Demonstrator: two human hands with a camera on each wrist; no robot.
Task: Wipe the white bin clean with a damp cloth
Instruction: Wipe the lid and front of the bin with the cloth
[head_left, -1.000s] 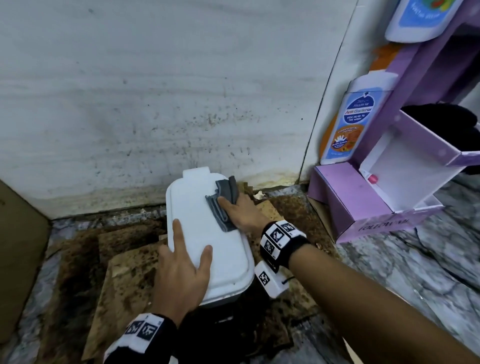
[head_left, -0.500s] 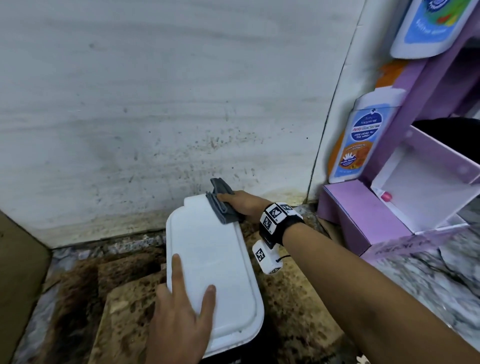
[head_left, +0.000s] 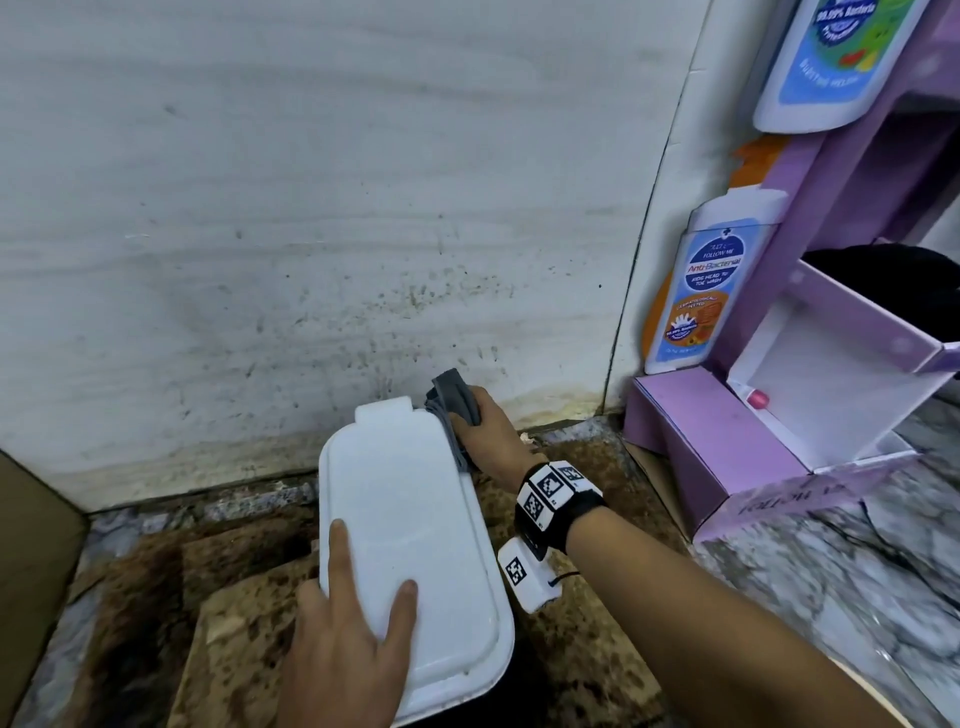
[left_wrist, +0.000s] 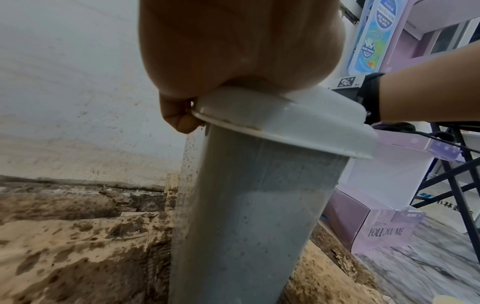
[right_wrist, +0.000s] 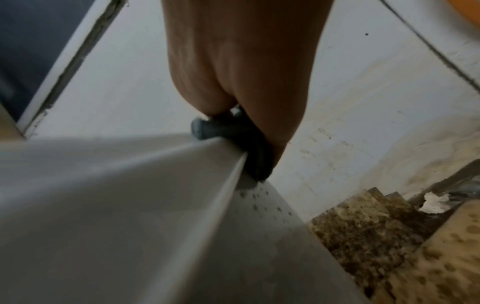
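Note:
The white bin (head_left: 405, 519) stands on the floor by the wall with its lid shut; its speckled body (left_wrist: 254, 216) shows in the left wrist view. My left hand (head_left: 353, 623) rests on the near left of the lid, index finger and thumb flat on top, and another finger (left_wrist: 179, 117) curls under the lid's left rim. At the far right corner of the lid my right hand (head_left: 483, 431) grips a folded grey cloth (head_left: 454, 400). The cloth (right_wrist: 233, 133) is pressed against the lid's edge (right_wrist: 228, 164).
A stained white wall (head_left: 363, 208) rises just behind the bin. A purple cardboard display stand (head_left: 727, 457) with a bottle-shaped sign (head_left: 696, 296) stands close on the right. Dirty, spotted cardboard (head_left: 228, 649) covers the floor under the bin. A brown board (head_left: 26, 545) is at the left.
My right hand has slid the cloth from the right middle of the lid up to its far right corner by the wall. The left hand has stayed on the lid.

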